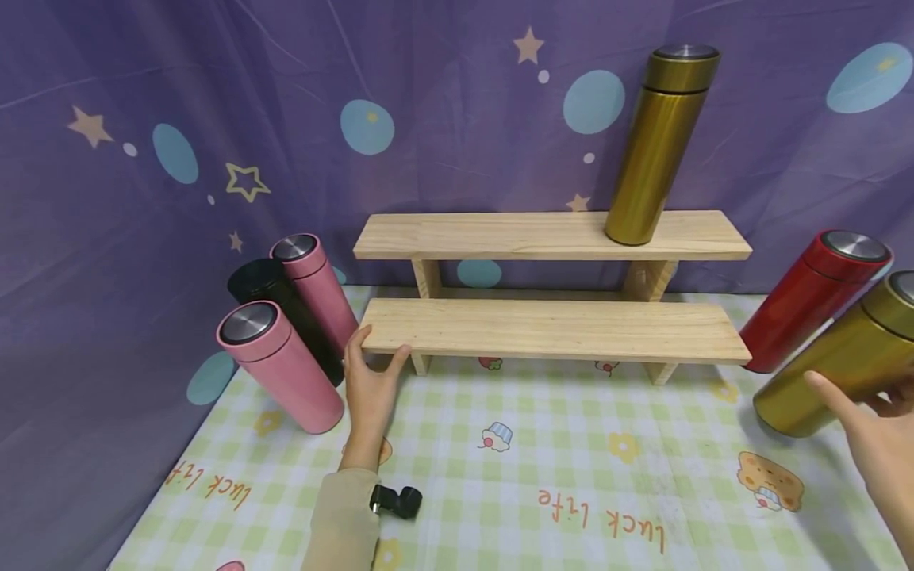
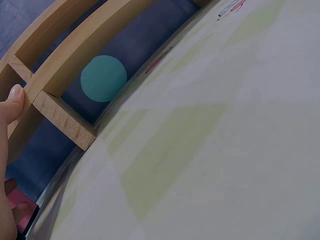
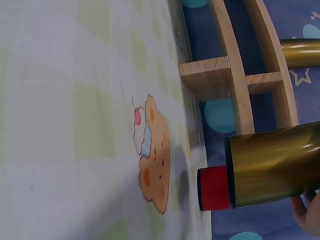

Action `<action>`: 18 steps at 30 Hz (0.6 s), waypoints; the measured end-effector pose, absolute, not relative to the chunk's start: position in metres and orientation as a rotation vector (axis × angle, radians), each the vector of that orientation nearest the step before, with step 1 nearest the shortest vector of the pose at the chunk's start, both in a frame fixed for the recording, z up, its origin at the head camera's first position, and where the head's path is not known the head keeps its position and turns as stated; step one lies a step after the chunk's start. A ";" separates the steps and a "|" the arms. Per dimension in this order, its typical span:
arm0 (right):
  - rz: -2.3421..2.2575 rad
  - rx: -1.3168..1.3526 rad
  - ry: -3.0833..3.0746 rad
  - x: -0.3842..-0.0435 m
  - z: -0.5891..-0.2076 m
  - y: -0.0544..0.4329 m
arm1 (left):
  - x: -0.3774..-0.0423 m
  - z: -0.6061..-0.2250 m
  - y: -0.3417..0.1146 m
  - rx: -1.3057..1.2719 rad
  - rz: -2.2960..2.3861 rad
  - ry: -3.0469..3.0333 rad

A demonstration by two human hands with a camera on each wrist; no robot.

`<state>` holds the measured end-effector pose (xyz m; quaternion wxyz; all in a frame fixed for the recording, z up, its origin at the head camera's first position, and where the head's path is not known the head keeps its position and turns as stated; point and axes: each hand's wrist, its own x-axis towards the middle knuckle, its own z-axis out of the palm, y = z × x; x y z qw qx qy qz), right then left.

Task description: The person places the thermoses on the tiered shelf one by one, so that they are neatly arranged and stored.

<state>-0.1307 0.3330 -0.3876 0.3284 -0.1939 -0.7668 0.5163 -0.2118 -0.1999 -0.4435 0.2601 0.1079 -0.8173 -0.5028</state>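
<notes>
My right hand (image 1: 881,436) grips a gold thermos flask (image 1: 835,365), whose base hangs above the cloth in the right wrist view. Just behind it a red flask (image 1: 807,309) stands on the table. At the left end of a two-tier wooden shelf (image 1: 543,329), my left hand (image 1: 371,388) holds the lower board's corner, thumb on the front edge and a finger at the end. A second gold flask (image 1: 660,151) stands on the upper tier, right of its middle. Beside the left hand stand a pink flask (image 1: 293,373), a black flask (image 1: 314,333) and another pink flask (image 1: 328,293).
A checked, printed cloth (image 1: 543,468) covers the table. Behind the shelf hangs a purple curtain (image 1: 464,87) with stars and blue ovals, and it also runs down the left side. A black device (image 1: 400,501) is strapped to the left wrist.
</notes>
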 end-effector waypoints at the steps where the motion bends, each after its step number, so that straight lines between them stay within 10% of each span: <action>1: 1.355 -0.489 -2.006 -0.130 -0.387 0.332 | -0.212 -0.443 -0.200 0.292 -1.362 -2.214; 18: 1.282 -0.288 -2.073 -0.120 -0.367 0.306 | -0.212 -0.444 -0.201 0.297 -1.355 -2.229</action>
